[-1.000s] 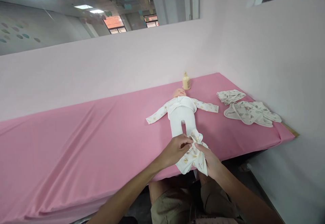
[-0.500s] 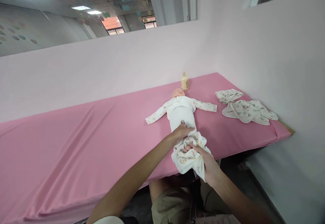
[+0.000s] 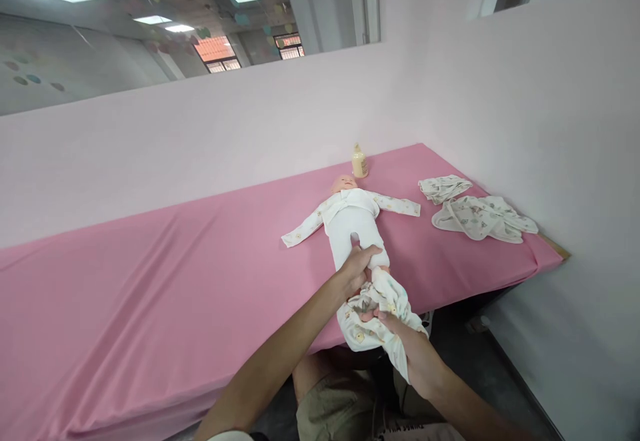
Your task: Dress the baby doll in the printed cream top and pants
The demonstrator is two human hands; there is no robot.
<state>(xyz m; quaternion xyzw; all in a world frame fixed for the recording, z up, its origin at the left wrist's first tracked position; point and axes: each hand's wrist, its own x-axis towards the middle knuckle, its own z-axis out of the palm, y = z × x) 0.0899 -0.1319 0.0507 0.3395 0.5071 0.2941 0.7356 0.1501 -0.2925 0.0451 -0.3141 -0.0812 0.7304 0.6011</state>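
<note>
A baby doll [image 3: 345,183] lies on its back, arms spread, in a white top with printed sleeves and white leggings [image 3: 345,227]. My left hand [image 3: 357,269] is closed around the lower part of a doll's leg, its thumb stretched across the white leggings. Bunched around the doll's feet are white printed baby pants [image 3: 367,334], hanging partly over the table edge. My right hand [image 3: 407,341] grips their gathered cloth, its fingertips partly hidden inside the folds. A little of the doll's bare ankle shows between leggings and printed cloth.
The pink-covered table [image 3: 200,301] runs along the wall. Behind the doll's head stands a cream pump bottle [image 3: 359,163]. Folded printed cloth [image 3: 444,189] and a printed baby garment [image 3: 483,219] lie at the right, near the side wall.
My right hand has drawn the printed pants slightly down and toward me, and they spread wider. My left hand has shifted a little lower, and more of the doll's ankle shows.
</note>
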